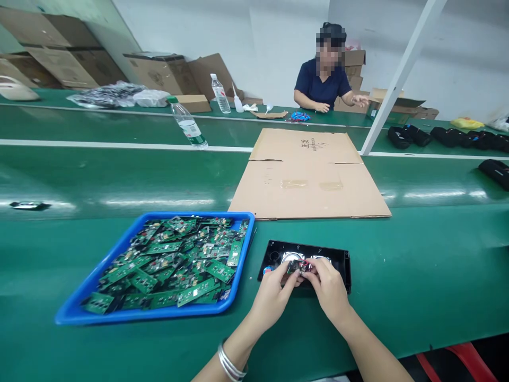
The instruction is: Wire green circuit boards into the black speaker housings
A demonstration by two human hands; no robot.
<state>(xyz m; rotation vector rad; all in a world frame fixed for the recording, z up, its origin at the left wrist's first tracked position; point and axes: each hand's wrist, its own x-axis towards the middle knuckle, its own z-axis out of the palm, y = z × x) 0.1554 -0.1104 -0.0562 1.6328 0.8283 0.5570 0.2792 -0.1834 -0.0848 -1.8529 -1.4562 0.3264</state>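
Above a black speaker housing (341, 265) with two round silver speakers, both hands meet at a small circuit board (295, 265). My left hand (272, 294) pinches the board at its left side. Thumb and fingers of my right hand (328, 289) are closed at its right end, where thin red wires (305, 263) show; exactly what they grip is too small to make out. A blue-and-red part (267, 269) lies at the housing's left end. Left of the housing, a blue tray (234, 313) holds many loose green circuit boards (163, 265).
A flat cardboard sheet (310, 185) lies beyond the housing. One water bottle (189, 124) stands tilted in view behind the tray. Across the bench sits a co-worker (324, 79). Black cases (449, 137) line the right, past a white post (401, 79).
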